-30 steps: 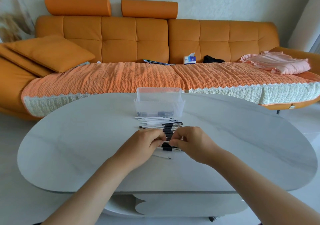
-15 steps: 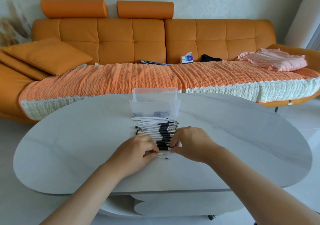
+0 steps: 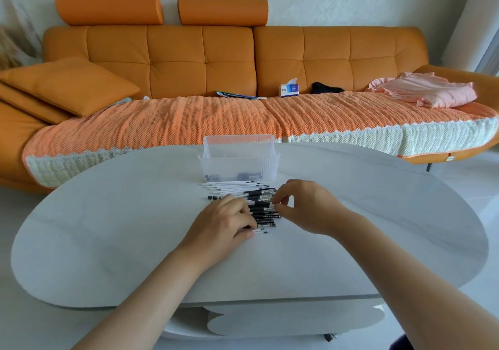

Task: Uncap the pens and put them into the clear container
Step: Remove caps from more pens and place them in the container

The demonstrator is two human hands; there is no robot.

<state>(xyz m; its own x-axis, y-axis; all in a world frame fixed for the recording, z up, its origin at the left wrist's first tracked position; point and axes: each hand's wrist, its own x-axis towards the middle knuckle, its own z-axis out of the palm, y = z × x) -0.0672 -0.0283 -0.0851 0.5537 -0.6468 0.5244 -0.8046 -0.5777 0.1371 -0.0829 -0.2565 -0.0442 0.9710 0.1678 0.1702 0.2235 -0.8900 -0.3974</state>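
Uncapping is in hand: the left hand [image 3: 224, 222] is gripping pens [image 3: 258, 193] lying at 6 o'clock of the clear container [image 3: 239, 162]; the right hand [image 3: 305, 206] is pinching seemingly a cap [image 3: 272, 206]. Next is needing a straight pull.

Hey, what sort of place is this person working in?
Most likely a home living room: a long orange sofa fills the background, a tissue box and pink clothing lie on its seat, and a low white table stands in front of it.
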